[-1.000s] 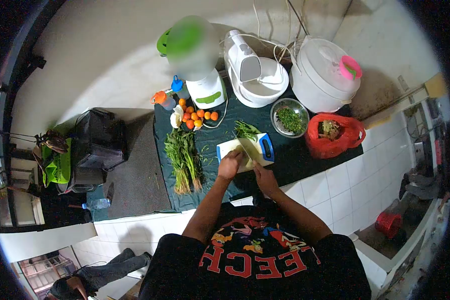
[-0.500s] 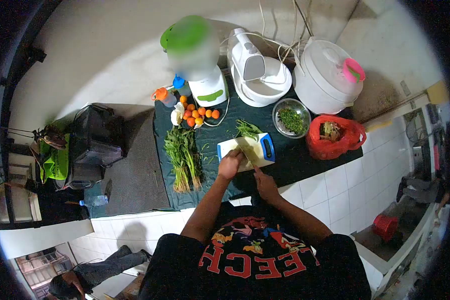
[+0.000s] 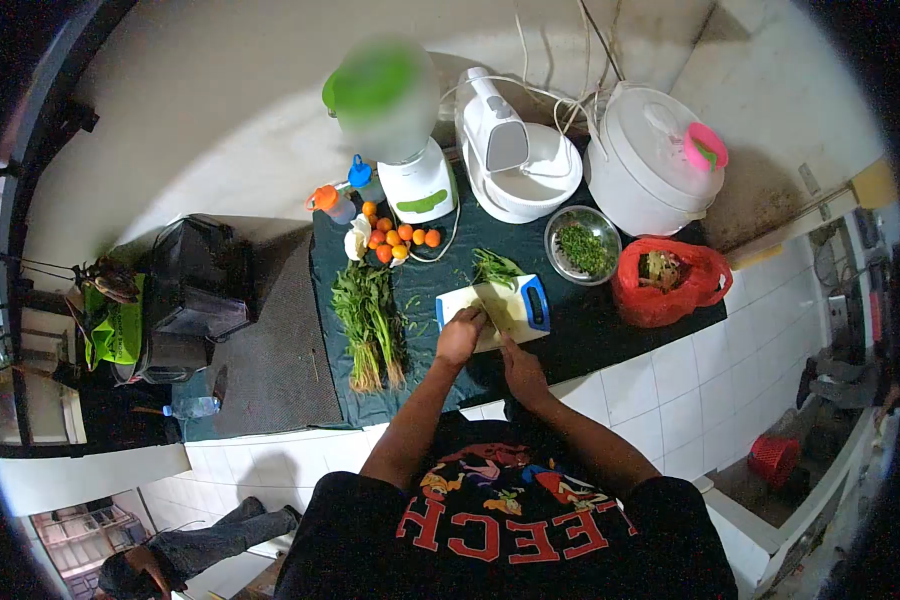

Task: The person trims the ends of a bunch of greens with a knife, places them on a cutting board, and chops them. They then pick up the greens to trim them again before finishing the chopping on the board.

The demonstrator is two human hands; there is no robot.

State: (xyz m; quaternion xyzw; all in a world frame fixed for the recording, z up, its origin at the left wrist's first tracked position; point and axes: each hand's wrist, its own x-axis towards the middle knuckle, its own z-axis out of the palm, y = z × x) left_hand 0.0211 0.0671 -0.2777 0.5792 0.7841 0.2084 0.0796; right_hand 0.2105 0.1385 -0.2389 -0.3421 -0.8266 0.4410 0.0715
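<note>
The left hand (image 3: 461, 336) presses its closed fingers on the green stems on the white cutting board (image 3: 494, 305) at the bench edge to keep them steady, while the right hand (image 3: 522, 368), fingers clamped on a knife, cuts beside it

Black short-sleeved T-shirt (image 3: 510, 530), red lettering, colourful cartoon print

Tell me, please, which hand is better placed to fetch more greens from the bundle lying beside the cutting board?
Probably the left hand. It rests at the left edge of the cutting board, on the side of the bundle of greens. The right hand sits farther right and appears to hold a knife.
</note>
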